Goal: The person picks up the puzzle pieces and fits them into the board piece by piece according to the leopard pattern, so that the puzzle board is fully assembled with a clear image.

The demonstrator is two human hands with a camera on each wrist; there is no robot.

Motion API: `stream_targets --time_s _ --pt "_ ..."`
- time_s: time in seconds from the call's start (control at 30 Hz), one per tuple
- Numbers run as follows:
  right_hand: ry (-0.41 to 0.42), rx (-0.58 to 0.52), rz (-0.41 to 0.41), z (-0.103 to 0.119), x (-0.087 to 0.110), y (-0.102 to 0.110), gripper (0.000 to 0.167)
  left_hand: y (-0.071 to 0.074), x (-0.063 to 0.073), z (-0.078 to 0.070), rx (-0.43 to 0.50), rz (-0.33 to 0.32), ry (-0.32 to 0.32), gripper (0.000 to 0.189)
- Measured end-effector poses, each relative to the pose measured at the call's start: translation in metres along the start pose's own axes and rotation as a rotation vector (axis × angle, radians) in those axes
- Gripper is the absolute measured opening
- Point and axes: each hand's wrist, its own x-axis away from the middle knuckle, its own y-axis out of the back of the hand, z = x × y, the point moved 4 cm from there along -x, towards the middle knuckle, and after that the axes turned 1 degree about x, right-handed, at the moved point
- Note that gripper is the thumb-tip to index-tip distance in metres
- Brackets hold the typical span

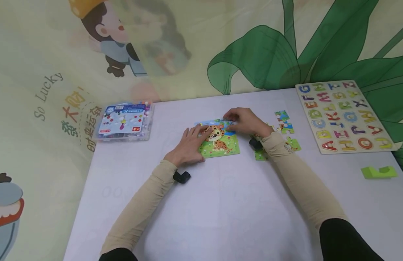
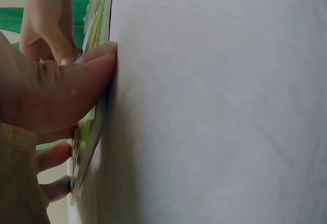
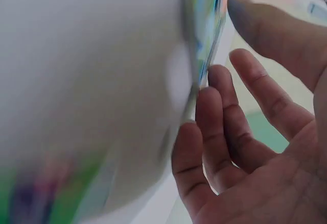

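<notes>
A jigsaw puzzle (image 1: 230, 146) with a cartoon leopard on green grass lies flat on the white table. My left hand (image 1: 188, 145) rests over its left side, fingers spread on the picture. In the left wrist view, the thumb (image 2: 71, 86) presses at the board's edge. At the upper right corner is my right hand (image 1: 248, 121), its thumb and fingertips at the border. The right wrist view shows its loosely bent fingers (image 3: 209, 132) along the puzzle's edge. Several loose jigsaw pieces (image 1: 287, 127) lie to the right, some partly hidden under the right forearm.
A clear plastic box (image 1: 123, 121) with a printed label stands at the back left. At the back right lies a wooden alphabet board (image 1: 346, 116) with coloured letters. A green notched block (image 1: 379, 173) sits near the right edge. A printed curtain hangs behind the table.
</notes>
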Motion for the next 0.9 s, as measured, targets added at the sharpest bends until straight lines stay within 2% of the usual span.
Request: stream_targets --time_s 0.17,0.3,0.5,0.67,0.9 --pt "0.093 0.047 0.035 0.020 -0.013 -0.016 0.045 -0.002 0.004 0.000 0.008 0.022 0.001 0.107" --pt "0.133 0.076 0.041 0.030 -0.019 -0.022 0.041 -0.004 0.007 0.000 0.009 0.032 0.001 0.107" --pt "0.108 0.083 0.063 0.033 -0.020 -0.023 0.035 -0.002 0.008 0.002 0.008 0.049 0.010 0.107" --pt "0.089 0.076 0.068 0.033 -0.021 -0.022 0.035 0.001 0.010 0.006 -0.013 0.029 0.016 0.106" --pt "0.069 0.048 0.086 0.030 -0.023 -0.022 0.033 0.003 0.011 0.007 0.011 0.021 0.017 0.110"
